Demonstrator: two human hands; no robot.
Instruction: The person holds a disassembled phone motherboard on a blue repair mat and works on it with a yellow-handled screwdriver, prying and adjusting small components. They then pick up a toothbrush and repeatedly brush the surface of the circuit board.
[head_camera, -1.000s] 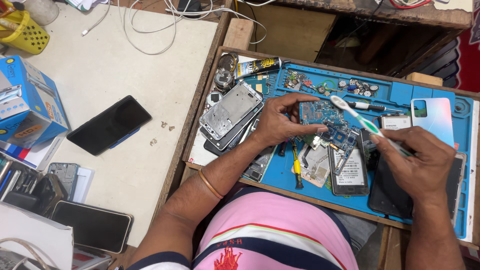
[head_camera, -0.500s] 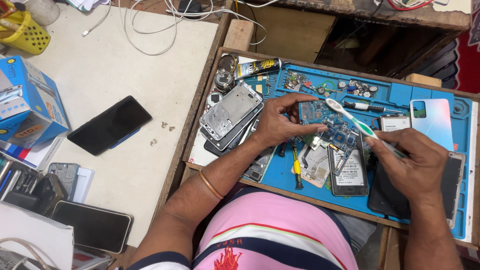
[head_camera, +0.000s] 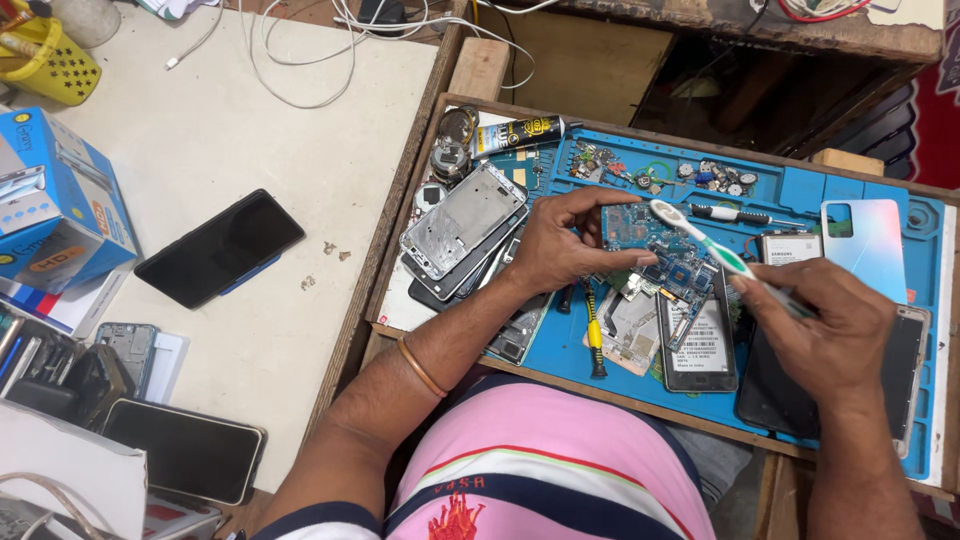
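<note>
The left hand (head_camera: 560, 245) pinches a blue circuit board (head_camera: 655, 250) by its left edge, fingers curled over the top and thumb underneath, holding it just above the blue work mat (head_camera: 800, 195). The board is small and roughly rectangular, densely covered with tiny chips, silver shields and connectors, and it tilts slightly toward the right.

The right hand (head_camera: 830, 320) is closed around the handle of a toothbrush (head_camera: 700, 235) with a white and green shaft; its bristled head rests over the upper part of the board.

Just below the board lie a dark phone battery (head_camera: 700, 345) with a white label and a yellow-handled screwdriver (head_camera: 594, 335). To the left, a stack of silver phone frames (head_camera: 462, 225) leans over the mat's edge. A pale iridescent phone back cover (head_camera: 865, 235) sits at the right, near a black-handled screwdriver (head_camera: 735, 213). A glue tube (head_camera: 520, 132) lies at the top left of the mat. On the white bench (head_camera: 200, 140) to the left rests a black smartphone (head_camera: 220, 248), beside a blue box (head_camera: 55, 215).
</note>
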